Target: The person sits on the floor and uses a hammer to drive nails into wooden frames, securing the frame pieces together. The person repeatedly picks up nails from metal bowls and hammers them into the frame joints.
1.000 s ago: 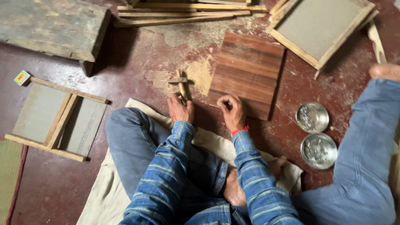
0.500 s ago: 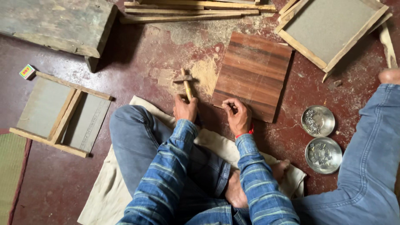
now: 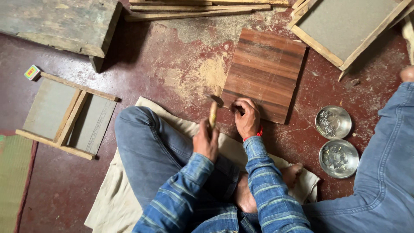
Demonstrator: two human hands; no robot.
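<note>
At far left a small multicoloured box [image 3: 32, 72] lies on the dark red floor [image 3: 142, 73], just beyond a wooden frame with grey panels [image 3: 64, 114]. A weathered timber block [image 3: 60, 23] sits at the far left of the scene, and long wooden strips [image 3: 198, 7] run along the far edge.

At centre a person in jeans and a blue striped shirt sits cross-legged on a pale cloth [image 3: 116, 203] spread over the floor. The left hand [image 3: 205, 141] is wrapped tight around the wooden handle of a small hammer [image 3: 213, 110], whose metal head is raised just left of the near left corner of a square board of striped brown wood [image 3: 264, 73]. Sawdust [image 3: 207, 75] is scattered on the floor left of the board.

The right hand [image 3: 246, 117], a red band at its wrist, rests on the board's near edge with fingers curled and pinched narrow; what they pinch is too small to make out. The board lies flat on the floor, just beyond the person's knees.

To the right, two round metal bowls [image 3: 333, 122] holding small metal pieces stand side by side on the floor. A second grey-panelled frame [image 3: 345, 30] lies at far right, and another person's denim-clad leg [image 3: 384, 164] fills the near right corner.
</note>
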